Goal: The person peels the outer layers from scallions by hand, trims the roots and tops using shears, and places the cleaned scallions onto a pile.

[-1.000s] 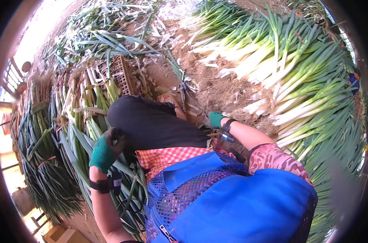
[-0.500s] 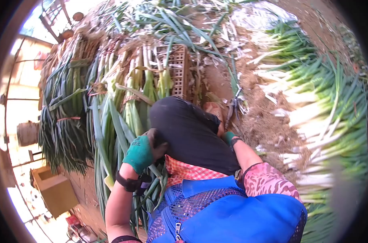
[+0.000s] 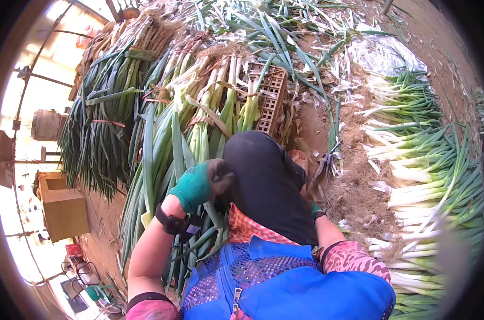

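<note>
My left hand [image 3: 202,184], in a green work glove with dark fingers, is by the side of my bent knee in dark trousers [image 3: 258,181]. Its fingers are curled in and I see nothing in them. Just left of it, long green leaves hang from a bundle of leeks [image 3: 172,138]. My right hand [image 3: 316,209] is mostly behind my leg, low down near the ground. Only a bit of green glove and the wrist show, so its fingers are hidden. Close by lie dry roots and soil [image 3: 356,202].
Trimmed leeks [image 3: 418,170] lie in a long row on the right, white ends toward me. Tied leek bundles [image 3: 114,106] lean at the left beside a brown plastic crate [image 3: 271,98]. Loose leaves [image 3: 274,32] litter the ground ahead. A yellowish box [image 3: 63,210] stands far left.
My view has shifted, so the bundles and crate sit further right in it. My left hand stays by the knee, fingers still curled. My right hand is more hidden behind the leg.
</note>
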`<move>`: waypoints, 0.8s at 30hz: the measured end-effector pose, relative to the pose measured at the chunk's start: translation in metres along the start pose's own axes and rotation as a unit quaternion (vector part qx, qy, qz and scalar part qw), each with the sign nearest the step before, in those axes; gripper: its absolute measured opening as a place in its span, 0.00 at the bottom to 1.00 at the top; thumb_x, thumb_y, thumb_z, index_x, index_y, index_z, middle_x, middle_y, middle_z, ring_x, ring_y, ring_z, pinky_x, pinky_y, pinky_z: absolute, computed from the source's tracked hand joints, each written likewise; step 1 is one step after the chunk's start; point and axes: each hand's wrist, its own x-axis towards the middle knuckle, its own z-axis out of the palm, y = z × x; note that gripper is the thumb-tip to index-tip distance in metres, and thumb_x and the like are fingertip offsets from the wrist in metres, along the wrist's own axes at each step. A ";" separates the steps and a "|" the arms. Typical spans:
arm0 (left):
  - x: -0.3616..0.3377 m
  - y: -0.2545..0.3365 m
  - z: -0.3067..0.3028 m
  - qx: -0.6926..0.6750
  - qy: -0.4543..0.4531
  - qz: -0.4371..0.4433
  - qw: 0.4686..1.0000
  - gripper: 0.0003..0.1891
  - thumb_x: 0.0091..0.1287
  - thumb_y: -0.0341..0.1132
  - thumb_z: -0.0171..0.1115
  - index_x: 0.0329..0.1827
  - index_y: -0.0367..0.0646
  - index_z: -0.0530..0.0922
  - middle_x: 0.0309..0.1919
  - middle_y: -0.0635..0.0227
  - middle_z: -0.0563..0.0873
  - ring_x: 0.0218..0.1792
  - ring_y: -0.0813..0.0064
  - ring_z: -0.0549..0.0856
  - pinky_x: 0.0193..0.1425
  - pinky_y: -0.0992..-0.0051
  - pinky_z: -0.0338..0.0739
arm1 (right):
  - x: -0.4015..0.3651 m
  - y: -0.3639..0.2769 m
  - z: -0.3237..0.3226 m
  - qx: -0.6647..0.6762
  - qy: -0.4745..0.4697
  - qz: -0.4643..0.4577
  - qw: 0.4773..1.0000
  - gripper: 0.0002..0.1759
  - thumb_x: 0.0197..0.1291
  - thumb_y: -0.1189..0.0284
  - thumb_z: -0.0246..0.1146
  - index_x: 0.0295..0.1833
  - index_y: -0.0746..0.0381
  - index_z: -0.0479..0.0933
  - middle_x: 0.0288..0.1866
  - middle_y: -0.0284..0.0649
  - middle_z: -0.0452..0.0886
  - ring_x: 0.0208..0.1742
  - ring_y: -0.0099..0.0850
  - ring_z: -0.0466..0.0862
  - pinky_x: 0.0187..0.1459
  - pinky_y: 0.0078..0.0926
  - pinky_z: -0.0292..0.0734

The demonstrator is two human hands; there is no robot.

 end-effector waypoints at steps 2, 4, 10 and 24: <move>-0.001 -0.006 -0.003 0.021 0.035 0.016 0.999 0.17 0.67 0.37 0.65 0.53 0.36 0.81 0.46 0.56 0.88 0.48 0.62 0.87 0.55 0.68 0.79 | 0.007 -0.007 -0.003 -0.021 -0.008 0.026 0.999 0.20 0.70 0.63 0.52 0.60 0.57 0.80 0.58 0.50 0.83 0.59 0.44 0.82 0.59 0.35 0.76; -0.007 -0.010 -0.004 0.040 0.063 0.021 0.997 0.17 0.67 0.38 0.65 0.54 0.35 0.81 0.46 0.55 0.88 0.49 0.61 0.87 0.55 0.67 0.79 | 0.009 -0.013 -0.004 -0.093 -0.028 0.007 0.995 0.20 0.69 0.63 0.53 0.61 0.57 0.79 0.57 0.51 0.83 0.59 0.44 0.83 0.59 0.36 0.76; -0.009 -0.027 -0.013 0.059 0.140 0.048 0.987 0.19 0.66 0.39 0.66 0.54 0.35 0.80 0.49 0.52 0.87 0.52 0.57 0.85 0.59 0.65 0.78 | 0.014 -0.025 -0.012 -0.128 -0.018 -0.097 0.987 0.19 0.68 0.63 0.56 0.60 0.57 0.79 0.50 0.48 0.85 0.51 0.41 0.84 0.53 0.35 0.78; -0.014 -0.003 0.011 -0.302 0.115 0.152 0.934 0.21 0.72 0.39 0.63 0.62 0.35 0.76 0.52 0.63 0.85 0.53 0.75 0.83 0.61 0.74 0.77 | -0.225 -0.397 -0.165 0.402 0.154 -0.136 0.892 0.21 0.77 0.64 0.50 0.66 0.66 0.71 0.19 0.27 0.64 0.14 0.16 0.63 0.16 0.18 0.57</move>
